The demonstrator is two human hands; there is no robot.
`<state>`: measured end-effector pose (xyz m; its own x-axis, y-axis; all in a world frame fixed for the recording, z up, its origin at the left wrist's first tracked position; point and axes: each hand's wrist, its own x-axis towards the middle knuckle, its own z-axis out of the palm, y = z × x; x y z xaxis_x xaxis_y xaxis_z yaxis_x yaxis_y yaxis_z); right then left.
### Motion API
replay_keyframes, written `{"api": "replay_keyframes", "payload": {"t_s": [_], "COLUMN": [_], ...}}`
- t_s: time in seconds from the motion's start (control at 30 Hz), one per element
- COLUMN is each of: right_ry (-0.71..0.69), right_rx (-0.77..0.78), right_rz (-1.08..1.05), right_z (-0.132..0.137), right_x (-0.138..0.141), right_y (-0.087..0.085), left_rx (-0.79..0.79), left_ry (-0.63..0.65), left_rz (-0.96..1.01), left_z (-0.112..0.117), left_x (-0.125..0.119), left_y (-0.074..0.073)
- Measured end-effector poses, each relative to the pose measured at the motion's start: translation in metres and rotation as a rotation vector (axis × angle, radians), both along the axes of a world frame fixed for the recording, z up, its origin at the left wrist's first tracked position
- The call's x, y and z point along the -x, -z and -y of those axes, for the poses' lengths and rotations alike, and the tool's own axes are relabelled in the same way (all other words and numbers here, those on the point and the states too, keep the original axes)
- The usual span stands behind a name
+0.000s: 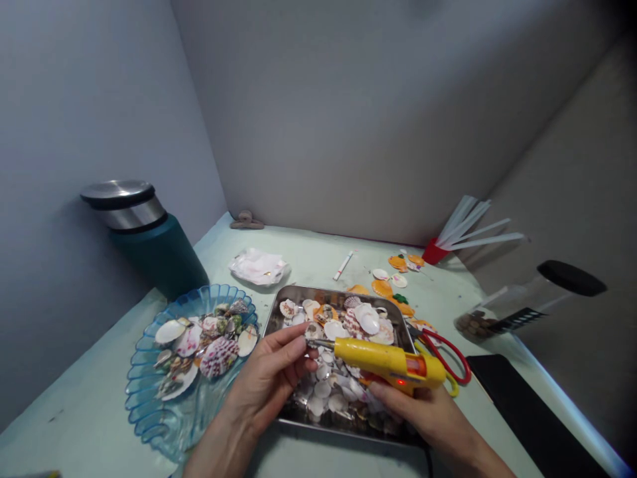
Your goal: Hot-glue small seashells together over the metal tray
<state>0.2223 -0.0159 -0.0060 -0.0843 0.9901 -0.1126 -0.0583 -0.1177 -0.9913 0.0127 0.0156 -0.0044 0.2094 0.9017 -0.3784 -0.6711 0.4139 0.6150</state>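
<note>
My right hand (411,405) is wrapped round the grip of a yellow hot glue gun (371,354), which points left with a small red light glowing on its side. The fingers of my left hand (279,365) are pinched on a small shell (312,332), partly hidden by the fingertips, and the gun's metal nozzle is right at it. Beneath both hands lies a metal tray (343,431) full of white, brown and purple seashells. A blue scalloped plate (142,358) with more shells stands to the left of my left hand.
A teal bottle (156,255) stands at the left. Behind the tray are a white packet (259,265) and a marker (343,265). Orange shells (382,287), red-handled scissors (450,355), a red cup of glue sticks (435,251), a clear jar (517,309) and a black slab (527,405) lie rightward.
</note>
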Motion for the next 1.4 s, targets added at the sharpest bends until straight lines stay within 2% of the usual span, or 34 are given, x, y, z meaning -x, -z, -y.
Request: {"api": "replay_keyframes", "payload": {"t_s": [0.2,0.37,0.63,0.93,1.07,1.17,1.3,1.4], "right_ry": [0.017,0.051,0.186,0.199,0.118,0.109,0.153,0.126], "right_rx": [0.009,0.016,0.025,0.015,0.056,0.065,0.068,0.040], "right_rz": [0.000,0.002,0.049,0.093,0.132,0.155,0.129,0.094], "right_z": [0.001,0.001,-0.001,-0.004,-0.007,-0.010,-0.010,-0.010], "right_x": [0.001,-0.001,-0.008,-0.008,-0.014,-0.017,-0.017,-0.015], "right_y": [0.000,0.007,0.021,0.021,0.018,0.018,0.021,0.021], "left_rx": [-0.036,-0.051,-0.096,-0.164,-0.261,-0.282,-0.294,-0.252], "left_ry": [-0.005,0.002,0.010,0.035,0.000,-0.081,-0.334,-0.518], "left_rz": [0.039,0.064,0.081,-0.016,-0.172,-0.468,-0.985,-1.327], "left_z": [0.001,0.001,0.000,0.000,0.005,0.014,0.029,0.036], "left_x": [0.001,0.003,0.003,0.000,0.005,0.023,0.066,0.101], "left_y": [0.001,-0.001,0.003,0.005,0.000,-0.011,-0.019,-0.012]}}
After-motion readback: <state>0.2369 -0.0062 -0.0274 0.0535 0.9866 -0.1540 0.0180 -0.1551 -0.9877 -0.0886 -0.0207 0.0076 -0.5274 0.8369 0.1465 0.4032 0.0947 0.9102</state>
